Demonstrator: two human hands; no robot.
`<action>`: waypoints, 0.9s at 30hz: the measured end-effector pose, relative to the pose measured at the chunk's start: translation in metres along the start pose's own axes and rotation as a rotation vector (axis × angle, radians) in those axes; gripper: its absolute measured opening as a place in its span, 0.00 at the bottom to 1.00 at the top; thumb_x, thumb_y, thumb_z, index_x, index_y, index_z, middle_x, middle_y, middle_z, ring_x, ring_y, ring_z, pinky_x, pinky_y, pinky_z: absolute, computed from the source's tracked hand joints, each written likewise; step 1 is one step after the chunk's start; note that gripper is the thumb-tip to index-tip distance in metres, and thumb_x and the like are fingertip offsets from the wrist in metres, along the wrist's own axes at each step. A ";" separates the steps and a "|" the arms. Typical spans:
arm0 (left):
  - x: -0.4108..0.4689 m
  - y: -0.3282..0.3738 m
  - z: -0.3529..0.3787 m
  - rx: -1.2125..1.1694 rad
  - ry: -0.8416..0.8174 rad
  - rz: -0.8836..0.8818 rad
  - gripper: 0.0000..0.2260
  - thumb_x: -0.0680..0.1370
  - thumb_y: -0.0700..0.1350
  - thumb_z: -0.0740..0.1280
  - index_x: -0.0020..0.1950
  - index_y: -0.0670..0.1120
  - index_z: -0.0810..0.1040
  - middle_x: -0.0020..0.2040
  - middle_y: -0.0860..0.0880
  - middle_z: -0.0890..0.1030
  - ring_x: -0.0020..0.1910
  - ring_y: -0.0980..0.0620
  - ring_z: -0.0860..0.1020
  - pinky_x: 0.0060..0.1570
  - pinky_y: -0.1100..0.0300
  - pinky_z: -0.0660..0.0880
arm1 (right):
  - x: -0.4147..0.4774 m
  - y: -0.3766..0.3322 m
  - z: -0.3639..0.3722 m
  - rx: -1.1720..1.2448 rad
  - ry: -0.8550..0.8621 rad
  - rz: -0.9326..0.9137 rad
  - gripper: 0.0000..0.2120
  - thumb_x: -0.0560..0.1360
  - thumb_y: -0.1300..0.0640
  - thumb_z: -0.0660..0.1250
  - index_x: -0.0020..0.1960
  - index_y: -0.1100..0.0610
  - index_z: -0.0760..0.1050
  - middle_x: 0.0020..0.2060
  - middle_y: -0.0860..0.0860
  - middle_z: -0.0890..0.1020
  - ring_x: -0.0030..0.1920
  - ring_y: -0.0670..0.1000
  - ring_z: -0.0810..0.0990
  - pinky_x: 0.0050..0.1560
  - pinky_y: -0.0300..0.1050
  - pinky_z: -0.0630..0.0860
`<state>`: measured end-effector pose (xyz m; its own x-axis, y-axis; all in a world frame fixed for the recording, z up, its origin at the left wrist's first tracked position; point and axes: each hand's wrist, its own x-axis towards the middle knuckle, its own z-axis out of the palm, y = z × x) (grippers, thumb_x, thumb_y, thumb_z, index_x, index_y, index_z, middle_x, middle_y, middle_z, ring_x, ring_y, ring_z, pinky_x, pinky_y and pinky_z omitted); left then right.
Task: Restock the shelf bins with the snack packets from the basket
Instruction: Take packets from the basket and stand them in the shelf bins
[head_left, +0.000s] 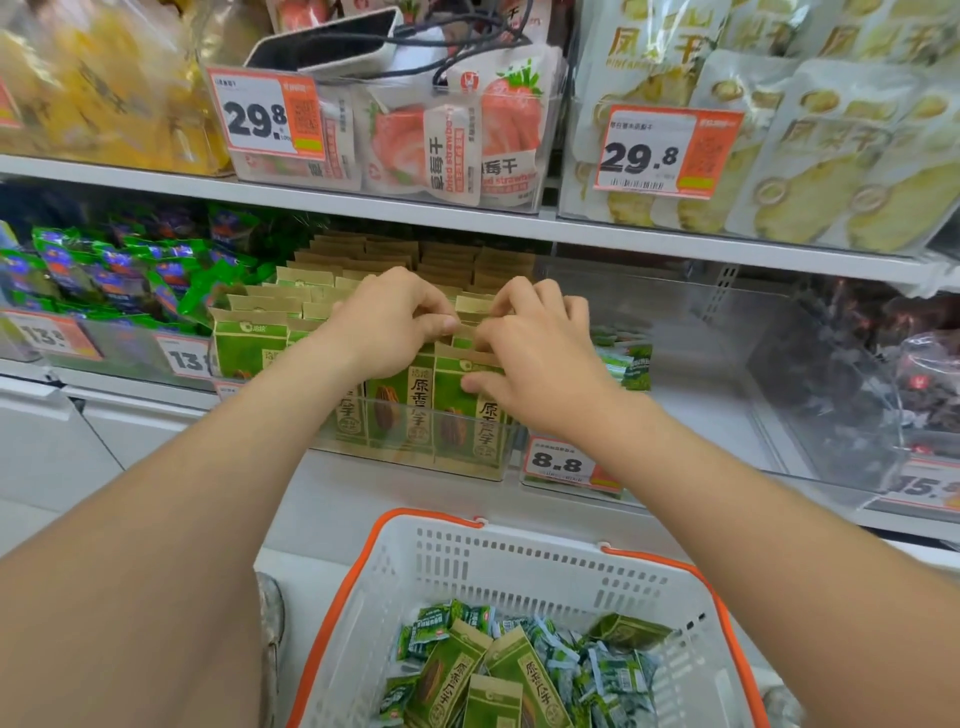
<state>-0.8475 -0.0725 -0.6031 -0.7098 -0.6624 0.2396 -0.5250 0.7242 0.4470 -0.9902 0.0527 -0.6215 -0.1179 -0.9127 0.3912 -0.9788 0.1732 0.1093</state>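
- My left hand (387, 325) is curled over the kraft-paper tops of the seed packets (400, 405), which stand upright in rows in the clear bin (415, 465) on the middle shelf. My thumb and fingers pinch one top fold.
- My right hand (535, 358) sits at 3 o'clock of the left, the two nearly touching. Its fingers are bent tight on the packet tops in the same front rows, and its thumb lies flat against the green face of the front right packet.
- The basket (519, 561), white with an orange handle, stands at 6 o'clock of the bin. Between my forearms it holds loose seed packets of the same kind (498, 675) lying tilted among small green sachets (618, 670).
- An 8.8 price tag (558, 460) hangs at 4 o'clock of the bin, just beside its front corner.
- At 3 o'clock, a second clear bin (753, 374) holds a few small green sachets at its left side.
- At 9 o'clock lie green-and-blue packets (104, 270).
- At 12 o'clock, one shelf up, are dried strawberry pouches (452, 145), with dried pineapple pouches (805, 156) at 2 o'clock.
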 end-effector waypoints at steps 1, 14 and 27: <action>-0.003 0.005 0.000 0.052 0.044 0.019 0.09 0.84 0.54 0.66 0.47 0.63 0.82 0.48 0.59 0.84 0.56 0.46 0.79 0.63 0.36 0.73 | -0.006 0.001 -0.003 -0.008 0.062 0.005 0.19 0.75 0.36 0.71 0.56 0.49 0.77 0.57 0.50 0.69 0.59 0.56 0.67 0.59 0.56 0.67; -0.090 0.058 0.089 0.445 -0.450 0.323 0.11 0.81 0.50 0.61 0.50 0.50 0.82 0.45 0.46 0.83 0.45 0.40 0.82 0.38 0.51 0.77 | -0.136 -0.032 0.009 -0.038 -0.815 -0.222 0.07 0.79 0.56 0.66 0.55 0.57 0.76 0.43 0.51 0.75 0.40 0.53 0.77 0.37 0.48 0.75; -0.204 -0.030 0.296 0.331 -1.086 -0.010 0.09 0.82 0.37 0.62 0.53 0.35 0.80 0.41 0.46 0.78 0.40 0.45 0.75 0.44 0.47 0.77 | -0.177 -0.047 0.051 -0.193 -1.133 -0.260 0.12 0.81 0.62 0.62 0.64 0.57 0.74 0.55 0.53 0.75 0.35 0.49 0.72 0.29 0.46 0.68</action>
<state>-0.8262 0.0970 -0.9207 -0.6519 -0.2684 -0.7092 -0.5168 0.8417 0.1565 -0.9316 0.1873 -0.7426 -0.0950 -0.7193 -0.6881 -0.9653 -0.1022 0.2401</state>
